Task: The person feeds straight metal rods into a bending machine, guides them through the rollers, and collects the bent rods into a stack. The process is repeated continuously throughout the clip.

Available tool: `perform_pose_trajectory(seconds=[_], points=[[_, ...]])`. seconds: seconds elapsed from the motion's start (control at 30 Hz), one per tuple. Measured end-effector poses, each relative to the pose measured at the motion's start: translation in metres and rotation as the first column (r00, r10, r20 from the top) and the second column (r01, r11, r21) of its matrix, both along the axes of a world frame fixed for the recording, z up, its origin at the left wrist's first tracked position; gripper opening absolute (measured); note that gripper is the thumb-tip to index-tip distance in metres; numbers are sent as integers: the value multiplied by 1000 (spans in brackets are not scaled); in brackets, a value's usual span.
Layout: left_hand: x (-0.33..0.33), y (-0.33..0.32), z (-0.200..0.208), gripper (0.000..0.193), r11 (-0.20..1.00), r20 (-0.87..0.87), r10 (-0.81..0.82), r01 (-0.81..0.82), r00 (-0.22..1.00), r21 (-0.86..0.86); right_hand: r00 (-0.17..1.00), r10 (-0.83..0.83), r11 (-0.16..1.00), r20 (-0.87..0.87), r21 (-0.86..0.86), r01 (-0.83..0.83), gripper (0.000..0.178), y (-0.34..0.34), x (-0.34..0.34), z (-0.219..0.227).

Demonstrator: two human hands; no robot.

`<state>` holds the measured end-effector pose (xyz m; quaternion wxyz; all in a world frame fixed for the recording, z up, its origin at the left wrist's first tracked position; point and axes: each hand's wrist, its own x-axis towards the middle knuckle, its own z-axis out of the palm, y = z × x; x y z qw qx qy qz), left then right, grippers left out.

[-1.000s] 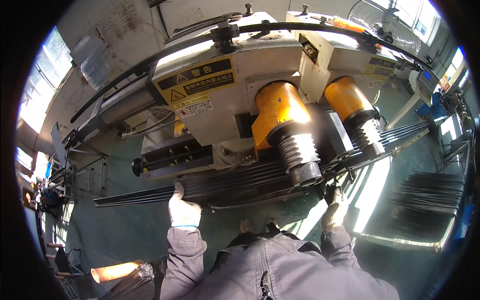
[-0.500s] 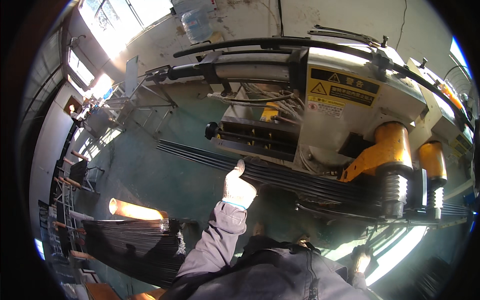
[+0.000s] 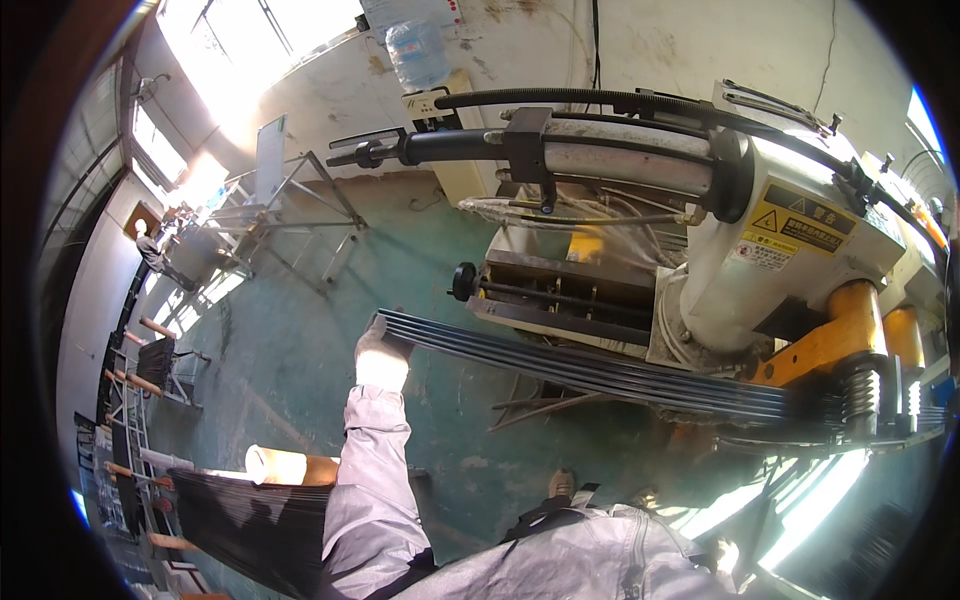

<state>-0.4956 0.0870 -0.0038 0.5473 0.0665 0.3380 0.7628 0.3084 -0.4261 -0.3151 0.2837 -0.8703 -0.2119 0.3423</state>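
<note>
Several long, thin black metal bars (image 3: 560,360) lie side by side, running from the bending machine's yellow and black head (image 3: 860,340) out to the left. My left hand (image 3: 383,358), in a pale work glove, is closed round their free left ends, the arm stretched forward. Part of my right hand (image 3: 727,556) shows low beside my jacket, under the machine's right part. It is small and blurred, and its fingers cannot be made out.
A big bundle of black bars (image 3: 250,520) lies at the lower left beside a tan roll (image 3: 285,466). Beyond the bars stands the machine's slide unit with a black knob (image 3: 463,281). Metal frames (image 3: 300,220) stand further back. Far left, another person (image 3: 150,248) is visible.
My left hand has moved left along the bars from partway down to their free ends. The view has shifted, so the machine sits further right. My right hand stays low.
</note>
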Motion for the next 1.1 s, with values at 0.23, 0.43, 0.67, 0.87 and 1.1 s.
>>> perform_pose_trajectory(seconds=[0.23, 0.43, 0.67, 0.87, 1.1], points=[[-8, -10, -10, 38, 992, -70, -83, 75, 994, -106, 771, -367, 862, -520, 121, 492, 27, 33, -53, 93], [-39, -16, -9, 57, 910, -277, -357, 265, 892, -319, 904, -309, 942, -294, 39, 334, 27, 65, -46, 118], [34, -18, 11, 58, 969, -402, 22, -118, 915, -216, 987, 153, 982, -54, -108, -158, 46, 120, -3, 113], [198, -83, -39, 63, 953, -200, -25, -37, 979, -300, 980, 173, 975, -97, -125, -184, 47, 137, 104, 77], [388, -151, -134, 46, 592, -628, -710, 754, 320, -284, 904, 351, 935, 244, -150, -323, 34, 116, 208, 36]])
